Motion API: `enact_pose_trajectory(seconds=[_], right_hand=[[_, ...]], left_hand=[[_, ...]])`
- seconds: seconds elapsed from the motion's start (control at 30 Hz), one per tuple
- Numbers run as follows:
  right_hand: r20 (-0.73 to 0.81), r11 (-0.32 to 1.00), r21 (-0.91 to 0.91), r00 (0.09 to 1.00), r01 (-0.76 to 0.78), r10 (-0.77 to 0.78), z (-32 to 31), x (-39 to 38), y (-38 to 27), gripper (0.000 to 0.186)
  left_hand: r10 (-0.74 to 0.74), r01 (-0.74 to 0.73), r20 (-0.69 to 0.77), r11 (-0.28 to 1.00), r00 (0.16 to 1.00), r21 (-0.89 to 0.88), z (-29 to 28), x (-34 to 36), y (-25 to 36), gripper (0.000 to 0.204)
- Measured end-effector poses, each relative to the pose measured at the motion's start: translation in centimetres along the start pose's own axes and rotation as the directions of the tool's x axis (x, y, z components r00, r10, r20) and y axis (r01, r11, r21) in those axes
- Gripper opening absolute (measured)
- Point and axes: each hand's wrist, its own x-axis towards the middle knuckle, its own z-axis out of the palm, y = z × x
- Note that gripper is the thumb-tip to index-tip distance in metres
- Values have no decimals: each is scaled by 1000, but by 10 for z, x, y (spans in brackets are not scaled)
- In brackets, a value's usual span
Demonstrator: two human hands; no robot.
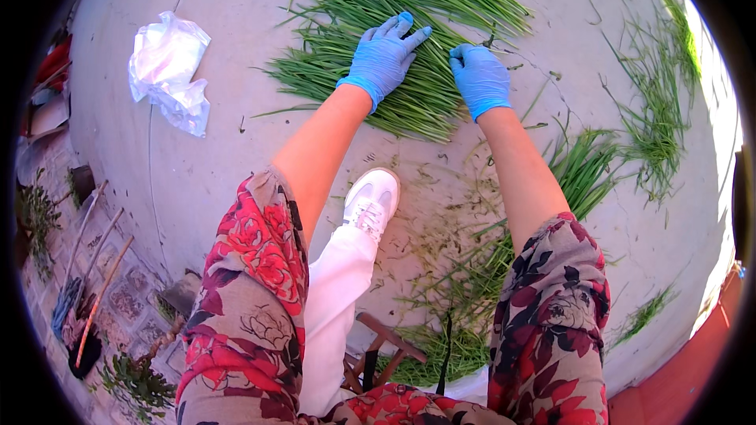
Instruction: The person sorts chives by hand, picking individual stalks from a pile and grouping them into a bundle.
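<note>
A broad pile of long, thin green leaves, like garlic chives (425, 86), lies on the pale concrete ahead of me. On top of the pile rests my left hand (382, 59), in a blue glove, its fingers spread and holding nothing. My right hand (479, 77), gloved in the same blue, is at the pile's right edge with its fingers curled together. What they pinch, if anything, is too small to make out. A small dark scrap (490, 38) shows just beyond its fingertips.
A crumpled clear plastic bag (169, 71) lies at the left. Loose leaves (654, 110) are strewn on the right, with a smaller bunch (587, 169) near my right forearm. Trimmings surround my white shoe (372, 201) and a wooden stool (386, 346). Sticks (102, 299) lie at lower left.
</note>
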Motion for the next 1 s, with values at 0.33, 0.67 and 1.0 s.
enact_pose_trajectory(seconds=[0.33, 0.67, 1.0], right_hand=[[137, 943, -242, 971, 227, -198, -4, 17, -6, 9], [-136, 832, 388, 868, -397, 478, -25, -23, 85, 24], [6, 902, 145, 912, -407, 410, -22, -46, 82, 35]], left_hand=[[-53, 33, 141, 990, 989, 136, 6, -4, 16, 72], [-42, 27, 164, 996, 986, 90, -1, 3, 13, 64], [-283, 289, -185, 957, 941, 5, -40, 94, -30, 35]])
